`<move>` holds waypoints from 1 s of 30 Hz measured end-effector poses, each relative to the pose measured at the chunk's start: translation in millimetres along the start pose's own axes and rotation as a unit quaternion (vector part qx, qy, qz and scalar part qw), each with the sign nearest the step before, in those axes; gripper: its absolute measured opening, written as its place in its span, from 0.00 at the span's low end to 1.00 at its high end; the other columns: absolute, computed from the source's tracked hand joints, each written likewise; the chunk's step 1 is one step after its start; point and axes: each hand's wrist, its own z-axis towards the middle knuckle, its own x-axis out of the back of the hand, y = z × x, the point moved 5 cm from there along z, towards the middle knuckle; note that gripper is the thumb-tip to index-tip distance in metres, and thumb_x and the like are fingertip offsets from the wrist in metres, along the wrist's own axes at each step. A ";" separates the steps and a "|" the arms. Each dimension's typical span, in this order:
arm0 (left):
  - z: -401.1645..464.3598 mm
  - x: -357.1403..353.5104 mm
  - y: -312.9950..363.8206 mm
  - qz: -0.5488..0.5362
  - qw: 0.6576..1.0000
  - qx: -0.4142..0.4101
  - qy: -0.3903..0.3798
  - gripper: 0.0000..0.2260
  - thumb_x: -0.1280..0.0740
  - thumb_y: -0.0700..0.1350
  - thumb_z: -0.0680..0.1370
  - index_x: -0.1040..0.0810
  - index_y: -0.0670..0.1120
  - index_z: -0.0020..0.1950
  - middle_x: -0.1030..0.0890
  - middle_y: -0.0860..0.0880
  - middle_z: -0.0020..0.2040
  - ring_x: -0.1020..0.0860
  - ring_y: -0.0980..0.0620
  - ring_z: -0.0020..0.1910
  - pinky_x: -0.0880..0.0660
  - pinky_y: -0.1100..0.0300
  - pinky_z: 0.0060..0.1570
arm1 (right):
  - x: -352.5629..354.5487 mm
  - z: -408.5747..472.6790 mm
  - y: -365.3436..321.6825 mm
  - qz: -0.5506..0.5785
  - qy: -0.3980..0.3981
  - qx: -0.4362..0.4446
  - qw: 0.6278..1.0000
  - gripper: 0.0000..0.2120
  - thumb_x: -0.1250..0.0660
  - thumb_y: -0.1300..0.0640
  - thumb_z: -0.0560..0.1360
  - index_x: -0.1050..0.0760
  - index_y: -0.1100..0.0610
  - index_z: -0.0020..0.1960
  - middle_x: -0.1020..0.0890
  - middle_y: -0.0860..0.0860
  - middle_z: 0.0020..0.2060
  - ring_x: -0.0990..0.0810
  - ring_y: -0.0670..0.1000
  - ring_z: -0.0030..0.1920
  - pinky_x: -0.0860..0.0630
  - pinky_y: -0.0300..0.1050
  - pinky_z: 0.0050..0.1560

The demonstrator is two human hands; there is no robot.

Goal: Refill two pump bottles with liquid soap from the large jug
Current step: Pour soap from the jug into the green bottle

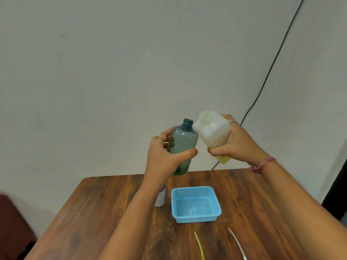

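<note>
Left hand (165, 156) grips the uncapped grey bottle (183, 145); right hand (238, 143) grips the tilted jug (214, 130) just right of it; both held above the table's (93, 212) far edge.

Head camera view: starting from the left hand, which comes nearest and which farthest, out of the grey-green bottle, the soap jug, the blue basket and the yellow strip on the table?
From the left hand:
1. Grey-green bottle, gripped in that hand.
2. Soap jug, just to its right, held in the right hand.
3. Blue basket, below on the table.
4. Yellow strip, at the table's near edge.
</note>
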 end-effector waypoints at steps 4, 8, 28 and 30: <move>1.3 1.5 3.9 -0.006 1.000 0.001 0.002 0.32 0.19 0.47 0.64 0.31 0.61 0.61 0.26 0.51 0.60 0.25 0.59 0.53 0.26 0.70 0.39 | 7.3 2.3 -5.7 -0.008 0.006 0.012 1.000 0.42 0.20 0.61 0.58 0.37 0.50 0.66 0.28 0.44 0.50 0.23 0.45 0.46 0.27 0.28 0.32; 0.5 1.2 5.8 -0.003 1.000 -0.001 0.004 0.33 0.19 0.47 0.64 0.32 0.61 0.62 0.27 0.51 0.60 0.26 0.59 0.52 0.27 0.71 0.38 | 13.0 4.3 -11.8 -0.025 0.002 0.022 0.999 0.43 0.20 0.60 0.58 0.37 0.49 0.66 0.26 0.47 0.51 0.23 0.46 0.46 0.27 0.28 0.32; -3.3 0.1 10.9 -0.007 1.000 -0.024 0.014 0.35 0.19 0.46 0.62 0.31 0.59 0.64 0.29 0.52 0.60 0.27 0.58 0.55 0.25 0.70 0.41 | 35.4 18.2 -41.5 -0.193 -0.021 0.099 0.976 0.45 0.20 0.56 0.57 0.37 0.50 0.69 0.31 0.48 0.56 0.28 0.47 0.51 0.33 0.29 0.41; -3.6 -0.4 11.9 -0.006 1.000 -0.025 0.013 0.35 0.19 0.46 0.63 0.31 0.60 0.63 0.29 0.52 0.61 0.27 0.58 0.55 0.25 0.69 0.42 | 37.1 19.0 -43.4 -0.199 -0.019 0.104 0.974 0.45 0.20 0.56 0.57 0.37 0.50 0.69 0.31 0.47 0.55 0.28 0.47 0.51 0.33 0.29 0.41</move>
